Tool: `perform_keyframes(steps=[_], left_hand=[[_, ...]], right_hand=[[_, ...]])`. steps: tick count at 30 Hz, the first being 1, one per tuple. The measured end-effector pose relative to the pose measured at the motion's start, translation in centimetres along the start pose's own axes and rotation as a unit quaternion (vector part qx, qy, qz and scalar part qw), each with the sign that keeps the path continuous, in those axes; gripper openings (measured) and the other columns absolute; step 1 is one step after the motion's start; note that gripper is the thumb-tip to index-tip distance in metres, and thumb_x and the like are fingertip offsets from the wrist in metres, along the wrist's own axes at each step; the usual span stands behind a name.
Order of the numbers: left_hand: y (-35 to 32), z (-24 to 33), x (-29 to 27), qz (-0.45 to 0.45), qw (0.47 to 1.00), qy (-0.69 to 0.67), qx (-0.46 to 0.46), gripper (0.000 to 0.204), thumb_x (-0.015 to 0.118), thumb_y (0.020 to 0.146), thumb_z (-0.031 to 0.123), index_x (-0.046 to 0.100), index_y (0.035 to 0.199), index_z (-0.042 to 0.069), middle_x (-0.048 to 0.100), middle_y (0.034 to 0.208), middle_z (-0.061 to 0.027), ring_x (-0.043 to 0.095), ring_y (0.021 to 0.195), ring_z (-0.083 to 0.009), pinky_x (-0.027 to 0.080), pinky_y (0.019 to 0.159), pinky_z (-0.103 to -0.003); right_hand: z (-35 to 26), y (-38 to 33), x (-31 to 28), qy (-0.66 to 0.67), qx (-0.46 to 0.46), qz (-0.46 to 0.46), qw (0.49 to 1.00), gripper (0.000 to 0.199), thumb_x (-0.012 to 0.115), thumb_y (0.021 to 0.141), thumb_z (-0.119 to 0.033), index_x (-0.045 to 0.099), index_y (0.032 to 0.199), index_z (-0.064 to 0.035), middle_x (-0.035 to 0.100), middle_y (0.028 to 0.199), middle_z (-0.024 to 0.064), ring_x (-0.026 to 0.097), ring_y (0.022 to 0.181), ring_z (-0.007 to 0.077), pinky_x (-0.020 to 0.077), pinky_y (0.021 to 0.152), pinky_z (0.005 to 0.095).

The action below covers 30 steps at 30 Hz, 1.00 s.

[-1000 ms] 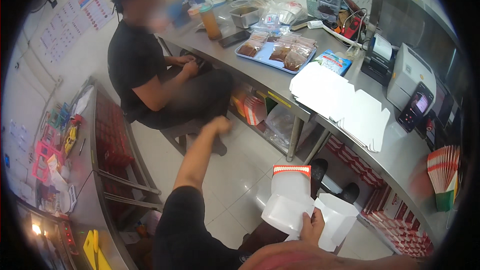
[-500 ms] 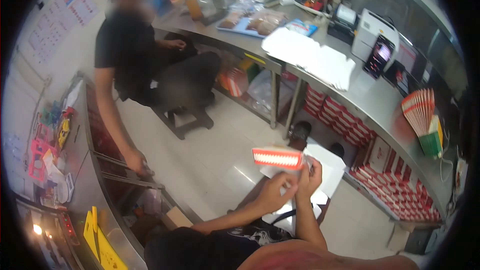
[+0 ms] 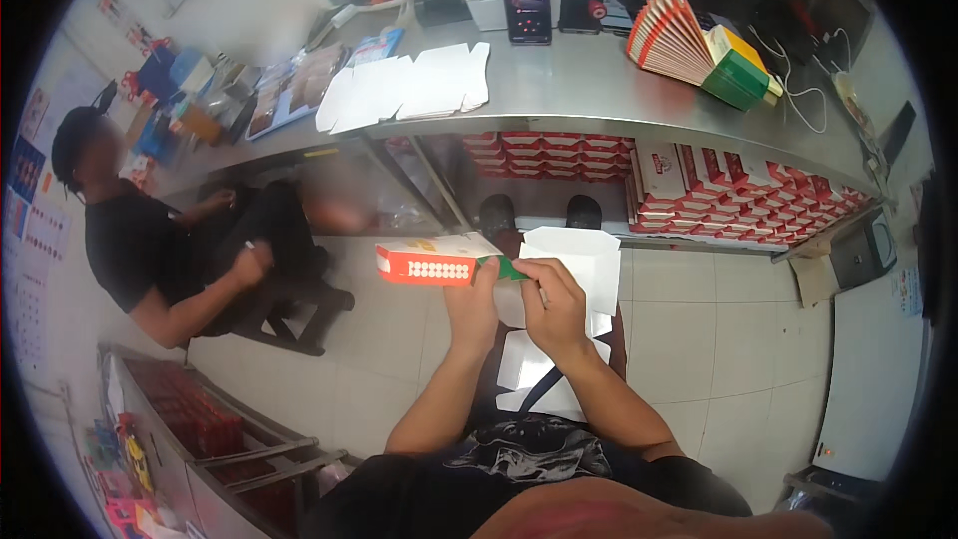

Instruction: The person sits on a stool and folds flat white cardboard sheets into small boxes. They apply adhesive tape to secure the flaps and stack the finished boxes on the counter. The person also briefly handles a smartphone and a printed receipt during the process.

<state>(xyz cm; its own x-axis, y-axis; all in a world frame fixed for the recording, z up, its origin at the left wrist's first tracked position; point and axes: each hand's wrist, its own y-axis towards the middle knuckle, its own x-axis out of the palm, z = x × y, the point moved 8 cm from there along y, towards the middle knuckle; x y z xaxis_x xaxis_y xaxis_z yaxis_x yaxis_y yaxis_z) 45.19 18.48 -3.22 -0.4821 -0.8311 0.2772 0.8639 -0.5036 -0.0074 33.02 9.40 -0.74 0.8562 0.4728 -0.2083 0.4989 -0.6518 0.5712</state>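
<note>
Carton and view have both shifted since half a second ago: the steel counter [image 3: 589, 90] now sits square ahead, and the seated co-worker's [image 3: 125, 240] arm, which hung down, is now at lap level. Red-and-white carton [image 3: 427, 270] is held on the person's side of the counter, below its front edge. Print on it: a row of white tooth-like blocks on the red side, a yellow mark on top; rest too small to read. Long axis runs left-right, about parallel to the counter edge; red side faces the person, green end points right. Left hand [image 3: 472, 304] grips the carton near the green end, thumb up; right hand [image 3: 554, 304] is closed, fingers pinching the green part. Carton contents hidden. White cardboard blanks [image 3: 574, 265] lie over the lap, this side of the counter. On the counter: left, a tray [image 3: 289, 120] of brown packets; left of middle, flat white sheets [image 3: 404, 90]; mid-back, an upright phone [image 3: 526, 5], lit screen; right, a fan of orange-edged cartons [image 3: 667, 37] against a green-and-yellow box [image 3: 738, 80]. Under the counter, stacked red-and-white boxes [image 3: 738, 190], some with a red emblem, contents hidden.
</note>
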Motion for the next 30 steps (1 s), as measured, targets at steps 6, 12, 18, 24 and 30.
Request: perform_keyframes(steps=[6, 12, 18, 24, 30], left_hand=[[1.7, -0.5, -2.6, -0.004, 0.99, 0.14, 0.002, 0.014, 0.066, 0.091, 0.007, 0.067, 0.101, -0.002, 0.067, 0.096, -0.0058, 0.063, 0.088, -0.0135, 0.05, 0.077, -0.033], [-1.2, 1.3, -1.9, -0.032, 0.842, 0.394, 0.367, 0.018, 0.069, 0.098, 0.009, 0.071, 0.113, 0.0, 0.074, 0.105, -0.0126, 0.071, 0.098, -0.0283, 0.056, 0.083, -0.041], [-0.4, 0.4, -1.1, -0.068, 0.917, 0.315, 0.236, 0.031, 0.06, 0.106, 0.016, 0.062, 0.133, 0.003, 0.069, 0.122, -0.0127, 0.068, 0.111, -0.0269, 0.053, 0.094, -0.038], [0.6, 0.0, -2.7, -0.017, 0.97, 0.181, 0.159, 0.028, 0.066, 0.103, 0.014, 0.066, 0.129, 0.002, 0.069, 0.124, -0.0116, 0.065, 0.115, -0.0232, 0.05, 0.097, -0.037], [1.8, -0.8, -3.8, -0.019, 0.978, 0.161, 0.13, 0.033, 0.072, 0.099, 0.009, 0.064, 0.129, 0.0, 0.067, 0.125, -0.0107, 0.063, 0.117, -0.0199, 0.05, 0.101, -0.035]], right_hand=[[3.8, -0.7, 1.7, 0.146, 0.249, -0.029, 0.957, 0.015, 0.066, 0.096, 0.001, 0.07, 0.11, 0.0041, 0.074, 0.1, 0.011, 0.071, 0.086, 0.0133, 0.0572, 0.078, 0.0279], [1.2, 1.0, 3.0, 0.128, 0.162, -0.013, 0.979, 0.02, 0.071, 0.096, -0.002, 0.072, 0.115, 0.0051, 0.074, 0.109, 0.0133, 0.072, 0.094, 0.0152, 0.0573, 0.082, 0.0269], [-0.2, 1.8, 3.7, 0.048, 0.057, -0.007, 0.997, 0.022, 0.067, 0.098, -0.002, 0.072, 0.118, 0.0054, 0.071, 0.118, 0.0181, 0.072, 0.106, 0.0219, 0.058, 0.09, 0.0304], [2.5, 1.9, 4.7, 0.181, 0.158, -0.014, 0.971, 0.018, 0.065, 0.1, -0.003, 0.071, 0.114, 0.0058, 0.07, 0.122, 0.0156, 0.069, 0.11, 0.0206, 0.0573, 0.094, 0.0321], [4.4, 2.3, 5.1, 0.235, 0.225, -0.028, 0.945, 0.015, 0.066, 0.099, -0.006, 0.072, 0.109, 0.0038, 0.069, 0.118, 0.0122, 0.068, 0.106, 0.0181, 0.0552, 0.093, 0.0309]])
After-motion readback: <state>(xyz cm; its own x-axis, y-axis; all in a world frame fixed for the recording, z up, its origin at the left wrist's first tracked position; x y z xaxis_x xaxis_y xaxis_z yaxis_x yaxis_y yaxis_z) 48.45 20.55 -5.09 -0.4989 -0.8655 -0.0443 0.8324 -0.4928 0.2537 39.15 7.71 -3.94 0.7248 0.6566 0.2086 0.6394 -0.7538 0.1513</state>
